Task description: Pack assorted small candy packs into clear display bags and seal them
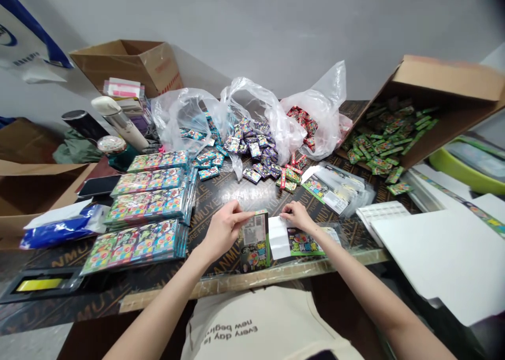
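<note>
My left hand [226,227] is closed, its fingers at the upper edge of a dark printed packet [255,249] with green trim, which is near the table's front edge. Just to its right, my right hand [299,216] has its fingertips pinched at the top of a white paper piece [279,239]. Beside that paper and partly under my right forearm lies a dark and green printed sleeve [302,243]. Whether the white paper is joined to the sleeve, I cannot tell.
Stacked colourful packs [145,202] stand at left. Behind are small purple packets [254,139], red packets [303,121] in a plastic bag, and a tilted carton [445,81] of green packets. Clear printed sleeves [339,186] and white boards [445,249] lie at right.
</note>
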